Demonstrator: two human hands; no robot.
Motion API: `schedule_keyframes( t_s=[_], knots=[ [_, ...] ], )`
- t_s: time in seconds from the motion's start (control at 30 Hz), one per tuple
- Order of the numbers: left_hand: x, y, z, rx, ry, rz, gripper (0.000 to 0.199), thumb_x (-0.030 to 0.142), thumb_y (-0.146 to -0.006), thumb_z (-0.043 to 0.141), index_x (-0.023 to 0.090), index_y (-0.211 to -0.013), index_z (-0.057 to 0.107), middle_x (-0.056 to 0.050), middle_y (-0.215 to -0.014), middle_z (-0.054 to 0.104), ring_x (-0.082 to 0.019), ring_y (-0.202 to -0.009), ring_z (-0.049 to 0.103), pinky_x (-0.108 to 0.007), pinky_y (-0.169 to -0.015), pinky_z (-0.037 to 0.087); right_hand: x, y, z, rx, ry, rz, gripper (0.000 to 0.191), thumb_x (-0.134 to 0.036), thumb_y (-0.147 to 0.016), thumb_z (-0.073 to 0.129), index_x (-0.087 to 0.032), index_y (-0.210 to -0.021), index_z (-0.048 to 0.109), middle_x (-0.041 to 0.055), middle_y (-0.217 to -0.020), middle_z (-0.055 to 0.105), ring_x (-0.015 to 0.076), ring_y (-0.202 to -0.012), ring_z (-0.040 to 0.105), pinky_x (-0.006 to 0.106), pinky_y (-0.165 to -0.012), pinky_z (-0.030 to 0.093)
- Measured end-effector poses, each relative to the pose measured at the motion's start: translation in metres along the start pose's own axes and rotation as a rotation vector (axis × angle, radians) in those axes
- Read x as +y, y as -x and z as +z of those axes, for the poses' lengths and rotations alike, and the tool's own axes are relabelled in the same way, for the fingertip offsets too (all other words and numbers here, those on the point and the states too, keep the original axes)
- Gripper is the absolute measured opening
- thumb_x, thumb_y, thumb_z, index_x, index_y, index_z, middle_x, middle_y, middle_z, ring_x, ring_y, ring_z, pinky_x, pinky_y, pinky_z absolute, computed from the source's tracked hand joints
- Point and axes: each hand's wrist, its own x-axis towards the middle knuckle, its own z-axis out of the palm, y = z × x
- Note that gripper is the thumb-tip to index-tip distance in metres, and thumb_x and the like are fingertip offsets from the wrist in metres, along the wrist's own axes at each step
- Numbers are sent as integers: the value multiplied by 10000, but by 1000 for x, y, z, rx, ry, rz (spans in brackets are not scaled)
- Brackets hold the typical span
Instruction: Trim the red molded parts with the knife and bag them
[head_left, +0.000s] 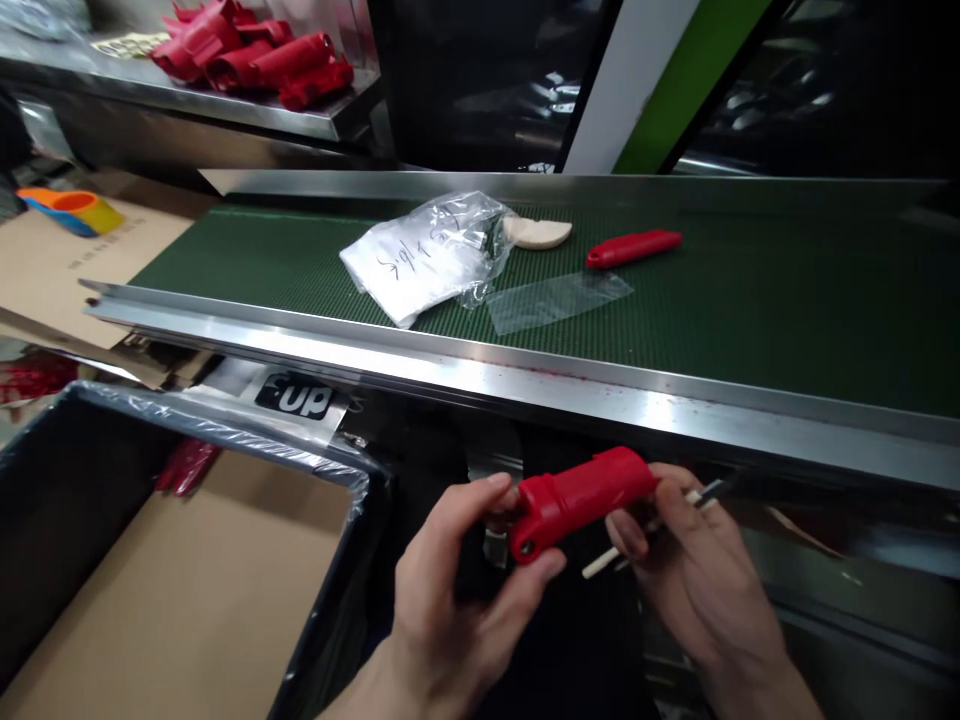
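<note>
Between my two hands is a red plastic tube-shaped part (585, 497), tilted slightly up to the right, with a small round hole in the lug at its left end. My left hand (465, 590) grips that left end between thumb and fingers. At the other end, my right hand (694, 565) touches the part with its fingertips. A thin tool with a pale stick-like end (600, 563) lies in the right hand's curled fingers; its exact kind is unclear. Both hands are in front of the conveyor's metal rail.
On the green conveyor belt (787, 310) lie a plastic bag with handwriting (427, 255), a pale half-round piece (538, 233), a clear strip (559, 302) and a slim red part (634, 248). Several red parts (247, 60) heap on a metal shelf. A lined bin (360, 490) stands left.
</note>
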Motion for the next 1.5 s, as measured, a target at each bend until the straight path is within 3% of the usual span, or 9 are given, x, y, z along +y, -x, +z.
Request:
schedule_keyframes(
  t_s=[0.17, 0.33, 0.47, 0.53, 0.67, 0.83, 1.0, 1.2, 1.5],
  knots=[
    [-7, 1, -12, -171, -110, -221, 432, 226, -855, 715, 308, -1227, 512, 19, -1038, 660, -117, -925, 641, -225, -823, 544, 1, 0, 8, 133, 94, -58, 206, -421, -845, 683, -225, -909, 673, -27, -620, 534, 79, -520, 476, 194, -468, 393],
    [-5, -8, -30, -495, -262, -198, 346, 332, -879, 681, 299, -1194, 541, -19, -1167, 607, -175, -1066, 587, -324, -921, 500, -11, -2, 6, 205, 300, -173, 209, -381, -790, 756, -203, -878, 694, -28, -609, 567, 94, -529, 496, 207, -469, 407],
    [11, -22, -30, -701, 5, -484, 519, 420, -926, 591, 406, -1400, 381, -11, -1431, 455, -206, -1289, 457, -385, -1095, 386, -30, -3, 12, -51, 589, -229, 216, -411, -837, 700, -195, -842, 696, -23, -616, 587, 97, -538, 514, 212, -476, 420],
    [18, -26, -21, -736, 225, -625, 519, 413, -940, 570, 403, -1419, 369, -29, -1371, 519, -203, -1239, 507, -373, -1054, 423, -37, -4, 16, -242, 665, -228, 239, -429, -892, 626, -200, -849, 678, -26, -628, 590, 90, -534, 521, 204, -474, 423],
    [21, -23, 2, -581, 685, -863, 440, 248, -891, 614, 305, -1310, 489, -9, -888, 624, -142, -754, 616, -261, -675, 510, -45, -5, 14, -358, 695, -231, 245, -403, -892, 635, -228, -1060, 607, -18, -771, 647, 99, -624, 606, 185, -526, 482],
    [25, -14, 13, -307, 906, -990, 342, 163, -828, 581, 228, -1164, 569, -33, -972, 588, -92, -653, 517, -238, -606, 431, -55, 1, -2, -316, 961, -666, 326, -222, -924, 581, -277, -1243, 549, 24, -1123, 653, 140, -960, 641, 236, -777, 533],
    [35, -12, 9, -293, 940, -951, 276, 187, -843, 535, 184, -1114, 587, -58, -953, 583, -111, -656, 495, -247, -585, 398, -59, 12, -6, -477, 1181, -991, 486, -25, -861, 523, -203, -1314, 542, 76, -1148, 655, 206, -988, 606, 361, -813, 497],
    [38, -9, 3, -323, 927, -952, 319, 203, -846, 530, 191, -1157, 599, -57, -934, 592, -111, -654, 514, -236, -589, 400, -57, 16, -10, -505, 1362, -1089, 528, 16, -857, 477, -188, -1342, 529, 76, -1275, 595, 236, -1077, 550, 415, -894, 424],
    [38, -4, 1, -354, 893, -943, 323, 209, -826, 548, 213, -1142, 617, -64, -960, 626, -109, -634, 529, -233, -571, 395, -60, 17, -9, -539, 1343, -1099, 531, -4, -868, 485, -172, -1372, 499, 83, -1294, 576, 241, -1080, 528, 412, -886, 396]
  ],
)
